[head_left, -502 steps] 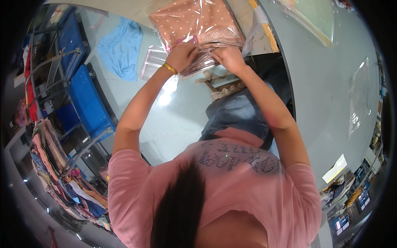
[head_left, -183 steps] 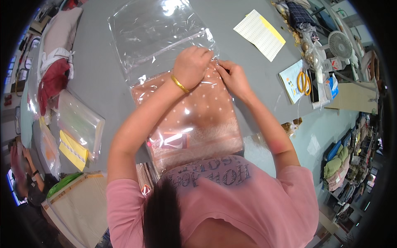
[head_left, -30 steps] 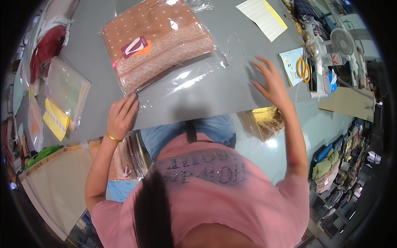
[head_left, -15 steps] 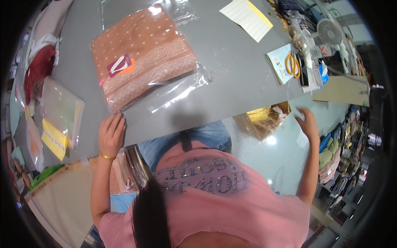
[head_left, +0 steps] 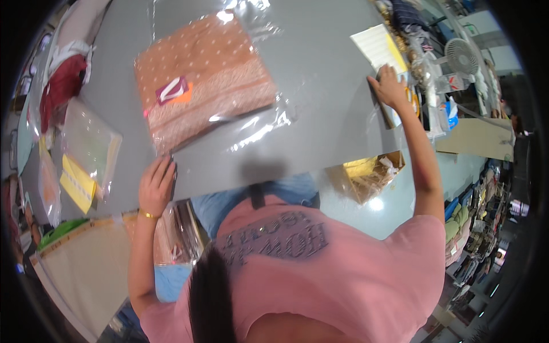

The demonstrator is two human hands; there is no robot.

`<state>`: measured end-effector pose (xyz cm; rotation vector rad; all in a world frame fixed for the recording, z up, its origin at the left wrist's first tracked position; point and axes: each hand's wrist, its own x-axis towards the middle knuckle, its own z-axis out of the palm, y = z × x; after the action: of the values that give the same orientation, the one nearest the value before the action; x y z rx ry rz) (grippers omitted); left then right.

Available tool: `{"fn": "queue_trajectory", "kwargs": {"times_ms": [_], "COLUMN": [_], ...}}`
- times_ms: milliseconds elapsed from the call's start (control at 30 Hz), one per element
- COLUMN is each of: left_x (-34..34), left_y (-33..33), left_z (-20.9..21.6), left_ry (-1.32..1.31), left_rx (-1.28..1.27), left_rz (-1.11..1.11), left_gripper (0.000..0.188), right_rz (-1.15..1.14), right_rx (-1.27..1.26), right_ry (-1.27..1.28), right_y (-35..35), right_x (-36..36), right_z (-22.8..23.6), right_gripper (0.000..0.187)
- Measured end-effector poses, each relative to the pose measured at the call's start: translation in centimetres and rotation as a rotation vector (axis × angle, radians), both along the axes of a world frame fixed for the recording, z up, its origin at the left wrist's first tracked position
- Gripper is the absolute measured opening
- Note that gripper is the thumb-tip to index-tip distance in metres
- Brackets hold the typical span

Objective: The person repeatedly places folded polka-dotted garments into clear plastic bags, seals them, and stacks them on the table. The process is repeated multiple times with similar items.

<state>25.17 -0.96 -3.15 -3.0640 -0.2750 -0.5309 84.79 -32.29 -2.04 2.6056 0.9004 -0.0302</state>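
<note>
A folded brown polka-dot garment with a lace-patterned band lies in a clear plastic bag on the grey table. A purple-and-orange tag shows on it. My left hand rests at the near table edge, fingers stretched toward the bag's lower corner; a dark sliver beside the fingers is too small to name. At the right, my right hand lies with fingers spread over the near end of a white sheet with a yellow strip. It partly hides a booklet and orange-handled scissors.
Clear bags and a yellow slip lie at the left beside dark red cloth. A small fan stands far right. Below the table edge is an open carton with plastic scraps; stacked clothes line the right.
My right hand has moved from beyond the table's right edge up onto the table. The white sheet has shifted right and nearer, beside the booklet. My left hand stays at the edge.
</note>
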Motion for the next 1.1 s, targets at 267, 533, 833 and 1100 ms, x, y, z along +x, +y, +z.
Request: {"fn": "queue_trajectory", "kwargs": {"times_ms": [267, 533, 833, 1100], "left_x": [0.1, -0.1, -0.4, -0.7], "left_y": [0.3, 0.5, 1.2, 0.8], "left_z": [0.3, 0.0, 0.0, 1.0], "left_ry": [-0.005, -0.053, -0.047, -0.156], "left_rx": [-0.024, -0.009, -0.02, -0.322], "left_rz": [-0.036, -0.041, -0.087, 0.068], "left_gripper": [0.037, 0.034, 0.035, 0.016], "right_rz": [0.416, -0.149, 0.861, 1.268], "right_rx": [0.876, 0.57, 0.265, 0.755], "right_ry": [0.85, 1.312, -0.027, 0.371], "right_y": [4.6, -10.8, -2.5, 10.0], "right_x": [-19.8, -15.3, -18.6, -16.3], "right_z": [0.6, 3.3, 3.5, -0.3], "right_gripper": [0.035, 0.023, 0.065, 0.017]}}
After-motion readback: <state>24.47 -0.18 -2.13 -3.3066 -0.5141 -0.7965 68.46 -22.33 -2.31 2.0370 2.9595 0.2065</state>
